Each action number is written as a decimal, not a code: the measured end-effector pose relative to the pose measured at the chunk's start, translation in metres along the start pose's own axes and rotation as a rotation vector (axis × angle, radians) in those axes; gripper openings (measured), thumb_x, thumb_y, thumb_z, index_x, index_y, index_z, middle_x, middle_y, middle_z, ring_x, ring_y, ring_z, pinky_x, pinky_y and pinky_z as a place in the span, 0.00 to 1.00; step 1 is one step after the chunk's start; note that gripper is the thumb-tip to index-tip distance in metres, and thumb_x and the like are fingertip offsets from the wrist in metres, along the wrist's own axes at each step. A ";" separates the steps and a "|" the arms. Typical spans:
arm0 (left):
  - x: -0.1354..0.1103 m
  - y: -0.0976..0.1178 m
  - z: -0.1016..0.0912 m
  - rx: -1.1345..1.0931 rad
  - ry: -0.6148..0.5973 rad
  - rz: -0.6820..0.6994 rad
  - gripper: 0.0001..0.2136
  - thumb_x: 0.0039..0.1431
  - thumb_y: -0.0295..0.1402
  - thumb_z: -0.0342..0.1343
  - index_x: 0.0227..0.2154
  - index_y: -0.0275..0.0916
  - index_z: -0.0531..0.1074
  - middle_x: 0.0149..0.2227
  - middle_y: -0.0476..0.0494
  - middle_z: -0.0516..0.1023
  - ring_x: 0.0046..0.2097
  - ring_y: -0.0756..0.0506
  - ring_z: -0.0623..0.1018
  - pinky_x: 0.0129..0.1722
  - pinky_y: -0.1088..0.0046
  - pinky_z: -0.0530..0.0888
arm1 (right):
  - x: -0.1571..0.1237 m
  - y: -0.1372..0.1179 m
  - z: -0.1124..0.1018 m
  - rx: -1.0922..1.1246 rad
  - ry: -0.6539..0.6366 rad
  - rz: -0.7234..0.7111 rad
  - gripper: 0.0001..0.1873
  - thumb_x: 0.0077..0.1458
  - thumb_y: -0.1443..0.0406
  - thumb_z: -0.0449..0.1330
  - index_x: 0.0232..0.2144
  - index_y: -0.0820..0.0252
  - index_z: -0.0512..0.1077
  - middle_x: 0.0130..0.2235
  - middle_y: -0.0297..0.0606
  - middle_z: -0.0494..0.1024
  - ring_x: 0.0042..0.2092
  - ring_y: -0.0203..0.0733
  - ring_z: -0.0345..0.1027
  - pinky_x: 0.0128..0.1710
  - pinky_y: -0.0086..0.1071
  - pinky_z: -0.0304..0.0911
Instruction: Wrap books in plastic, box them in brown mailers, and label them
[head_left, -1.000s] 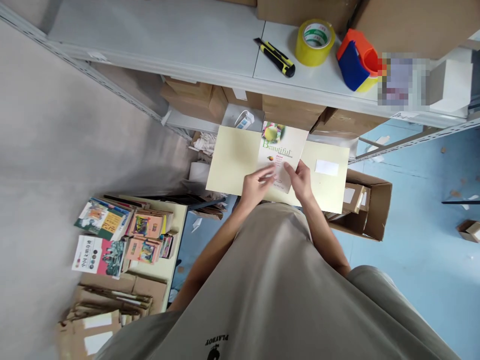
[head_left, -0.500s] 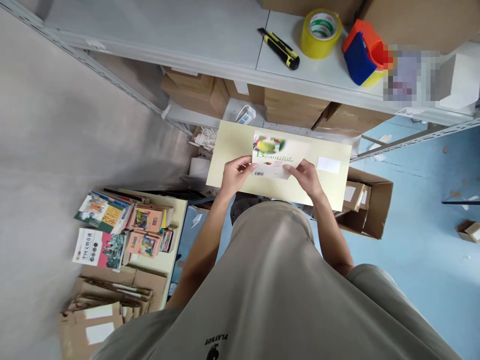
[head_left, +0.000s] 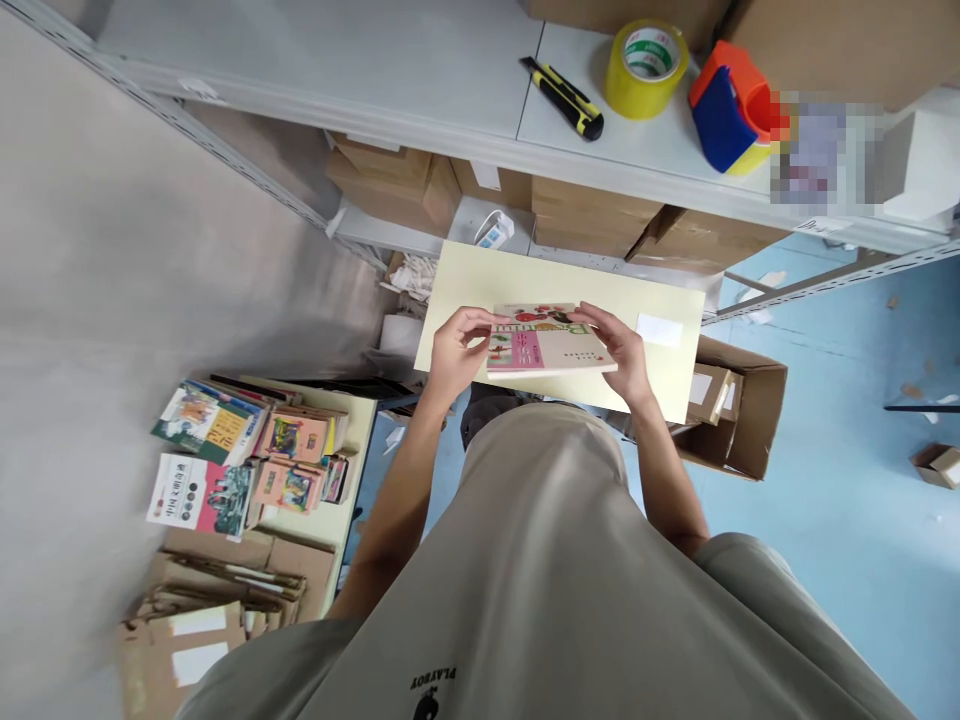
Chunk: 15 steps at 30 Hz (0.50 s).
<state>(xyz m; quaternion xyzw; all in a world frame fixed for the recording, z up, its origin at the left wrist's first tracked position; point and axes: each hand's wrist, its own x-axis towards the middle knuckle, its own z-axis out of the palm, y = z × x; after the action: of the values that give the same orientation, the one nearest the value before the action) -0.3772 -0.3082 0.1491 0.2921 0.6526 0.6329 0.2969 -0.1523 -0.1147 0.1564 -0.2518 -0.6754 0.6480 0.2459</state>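
Observation:
Between my two hands is a book (head_left: 553, 345) with a pink panel, fruit pictures and green lettering on its cover. It is tilted, and its pale lower edge faces me. My left hand (head_left: 459, 350) grips the left side, with its fingers along the far corner. On the opposite side, my right hand (head_left: 619, 345) is closed around the right edge. Below the book lies a pale yellow board (head_left: 457, 290), with a white paper slip (head_left: 660, 330) to the right of my right hand.
A grey shelf (head_left: 337, 70) ahead carries a box cutter (head_left: 564, 98), a yellow tape roll (head_left: 619, 80) and an orange-blue tape dispenser (head_left: 720, 120). Cardboard boxes (head_left: 592, 215) fill the level below. Book stacks (head_left: 289, 440) and flattened cartons (head_left: 195, 640) lie left; an open carton (head_left: 757, 420) stands right.
The book has been turned over: the side with the barcode was facing me, and now the pink-panelled cover is. Both hands have shifted their hold along its edges.

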 end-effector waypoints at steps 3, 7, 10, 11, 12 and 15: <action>0.001 -0.003 -0.004 0.057 0.008 -0.066 0.27 0.58 0.54 0.81 0.42 0.46 0.72 0.39 0.47 0.86 0.43 0.42 0.87 0.47 0.66 0.81 | -0.001 0.006 0.000 -0.036 0.073 0.058 0.37 0.64 0.38 0.78 0.66 0.42 0.79 0.49 0.40 0.92 0.55 0.57 0.87 0.65 0.57 0.82; 0.000 -0.001 -0.008 0.097 -0.046 -0.092 0.25 0.63 0.59 0.77 0.46 0.44 0.80 0.40 0.44 0.86 0.40 0.44 0.84 0.37 0.71 0.75 | -0.001 0.010 0.000 -0.047 0.106 0.076 0.28 0.67 0.36 0.74 0.55 0.44 0.81 0.42 0.37 0.88 0.43 0.49 0.82 0.50 0.46 0.82; 0.000 0.003 -0.009 0.028 -0.100 -0.139 0.28 0.68 0.64 0.71 0.51 0.42 0.86 0.40 0.40 0.88 0.36 0.44 0.82 0.33 0.69 0.75 | 0.000 0.009 0.000 -0.055 0.104 0.079 0.28 0.70 0.33 0.69 0.49 0.46 0.85 0.48 0.40 0.90 0.47 0.50 0.84 0.49 0.45 0.81; 0.000 0.005 -0.009 0.013 -0.113 -0.150 0.29 0.67 0.64 0.72 0.51 0.42 0.87 0.40 0.39 0.89 0.35 0.44 0.81 0.32 0.69 0.75 | 0.001 0.009 0.000 -0.045 0.098 0.082 0.29 0.69 0.32 0.69 0.49 0.47 0.85 0.48 0.40 0.91 0.48 0.51 0.84 0.50 0.46 0.81; 0.001 0.005 -0.008 0.009 -0.117 -0.155 0.29 0.65 0.64 0.74 0.51 0.42 0.88 0.40 0.39 0.90 0.34 0.44 0.80 0.31 0.69 0.75 | 0.001 0.010 0.001 -0.026 0.095 0.090 0.30 0.67 0.31 0.71 0.48 0.47 0.85 0.47 0.41 0.92 0.47 0.51 0.85 0.49 0.46 0.81; 0.004 0.003 -0.002 0.036 -0.068 -0.161 0.30 0.63 0.67 0.75 0.41 0.41 0.87 0.35 0.39 0.90 0.31 0.45 0.79 0.30 0.70 0.74 | 0.003 0.012 0.006 0.015 0.104 0.155 0.33 0.62 0.30 0.75 0.41 0.50 0.82 0.35 0.39 0.90 0.37 0.49 0.84 0.39 0.42 0.79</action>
<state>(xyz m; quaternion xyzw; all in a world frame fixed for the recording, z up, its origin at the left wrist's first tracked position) -0.3814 -0.3061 0.1523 0.2653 0.6748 0.5849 0.3635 -0.1583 -0.1170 0.1439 -0.3348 -0.6355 0.6560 0.2317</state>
